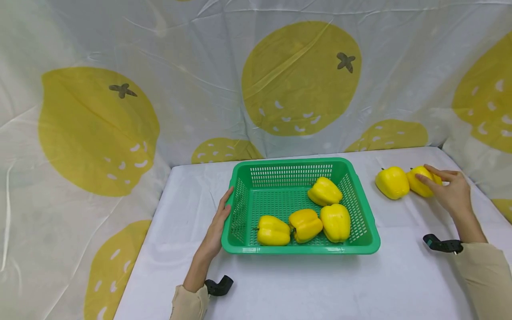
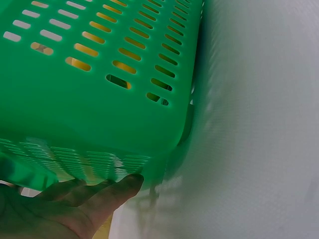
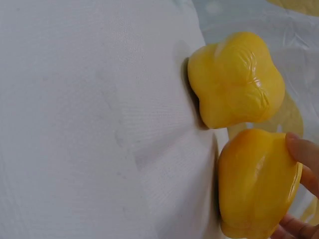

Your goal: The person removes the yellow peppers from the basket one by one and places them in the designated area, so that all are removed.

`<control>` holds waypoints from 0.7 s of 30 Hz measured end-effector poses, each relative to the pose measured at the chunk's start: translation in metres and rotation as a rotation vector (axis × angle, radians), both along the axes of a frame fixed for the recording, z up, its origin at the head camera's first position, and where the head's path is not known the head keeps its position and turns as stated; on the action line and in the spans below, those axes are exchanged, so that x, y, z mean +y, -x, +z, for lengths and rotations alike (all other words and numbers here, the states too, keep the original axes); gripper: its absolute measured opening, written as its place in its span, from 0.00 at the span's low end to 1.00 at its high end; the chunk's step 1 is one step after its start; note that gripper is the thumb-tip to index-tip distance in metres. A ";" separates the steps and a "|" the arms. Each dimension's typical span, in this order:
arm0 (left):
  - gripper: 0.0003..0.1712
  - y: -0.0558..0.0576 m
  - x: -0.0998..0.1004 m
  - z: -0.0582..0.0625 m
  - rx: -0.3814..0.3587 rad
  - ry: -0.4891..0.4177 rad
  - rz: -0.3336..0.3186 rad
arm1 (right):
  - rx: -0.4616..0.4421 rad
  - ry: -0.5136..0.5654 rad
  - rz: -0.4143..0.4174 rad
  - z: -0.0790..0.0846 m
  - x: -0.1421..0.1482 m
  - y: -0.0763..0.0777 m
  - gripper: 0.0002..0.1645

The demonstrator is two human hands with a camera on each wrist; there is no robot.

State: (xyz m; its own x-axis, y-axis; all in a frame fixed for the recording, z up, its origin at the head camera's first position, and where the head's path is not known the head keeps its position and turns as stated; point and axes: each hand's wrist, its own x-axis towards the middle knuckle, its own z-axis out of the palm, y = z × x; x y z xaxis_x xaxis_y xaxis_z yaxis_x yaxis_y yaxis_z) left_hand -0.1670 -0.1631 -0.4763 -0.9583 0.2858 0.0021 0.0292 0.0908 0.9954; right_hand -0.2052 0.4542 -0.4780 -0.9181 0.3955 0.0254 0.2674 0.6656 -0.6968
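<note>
Hands well apart, one each side of green plastic basket (image 1: 300,250). R hand (image 1: 452,191) pinches yellow bell pepper (image 1: 418,186) btwn thumb & fingers; pepper sits on white tablecloth (image 1: 300,289), R of basket, toward table's back R corner. L hand (image 1: 216,224) lies along basket's L side, fingers fairly straight, touching outer wall & rim, not wrapped round it.

2nd yellow bell pepper (image 1: 393,183) just L of the pinched one, i.e. btwn it & basket; can't tell in head view if the two touch, but R wrist cam shows narrow gap near tablecloth.

Basket upright, 4 peppers inside: 3 in row along near edge (L one (image 1: 274,231), mid one (image 1: 306,226), R one (image 1: 335,223)), plus rear one (image 1: 325,191) behind R one. Bare mesh floor shows at back L, so room there.

Edges: basket's far rim close to table's back edge; strip of tablecloth btwn basket's R rim & 2nd pepper, wide stretch in front. Lemon-print curtain (image 1: 180,66) hangs right behind table.
</note>
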 end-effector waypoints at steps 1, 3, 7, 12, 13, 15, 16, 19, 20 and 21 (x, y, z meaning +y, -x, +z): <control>0.29 0.000 0.000 0.000 0.000 -0.003 0.000 | -0.001 -0.003 0.004 -0.001 0.000 0.000 0.42; 0.29 0.000 0.000 0.000 0.001 -0.006 0.000 | -0.007 -0.001 0.008 -0.002 0.000 -0.001 0.43; 0.29 -0.001 0.000 0.000 0.002 -0.009 -0.001 | -0.024 0.009 0.027 -0.001 0.001 -0.002 0.43; 0.29 0.000 0.000 0.000 -0.002 -0.002 0.001 | -0.054 0.030 0.025 0.001 -0.001 -0.002 0.44; 0.29 0.000 0.000 0.000 -0.002 -0.002 0.003 | -0.052 0.036 0.023 0.001 -0.001 -0.002 0.44; 0.29 0.000 0.000 0.000 0.001 -0.004 0.005 | -0.047 0.045 0.012 0.000 -0.003 -0.001 0.44; 0.29 0.000 0.000 -0.001 0.003 -0.003 0.004 | -0.043 0.049 0.009 0.000 -0.004 -0.001 0.44; 0.29 0.000 0.000 -0.001 0.010 -0.008 0.003 | -0.038 0.052 0.006 -0.002 -0.005 -0.001 0.44; 0.29 0.000 0.000 -0.001 0.012 -0.009 0.003 | -0.037 0.049 0.009 -0.002 -0.006 -0.001 0.43; 0.29 0.000 0.001 -0.001 0.012 -0.009 0.003 | -0.035 0.051 0.013 -0.003 -0.006 -0.001 0.43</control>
State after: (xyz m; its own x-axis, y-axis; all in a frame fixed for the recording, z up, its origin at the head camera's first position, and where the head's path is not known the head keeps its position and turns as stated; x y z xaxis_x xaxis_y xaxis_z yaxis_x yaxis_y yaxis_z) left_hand -0.1672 -0.1626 -0.4775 -0.9591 0.2825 0.0165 0.0413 0.0820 0.9958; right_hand -0.2044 0.4485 -0.4807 -0.9233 0.3832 -0.0267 0.2835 0.6330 -0.7204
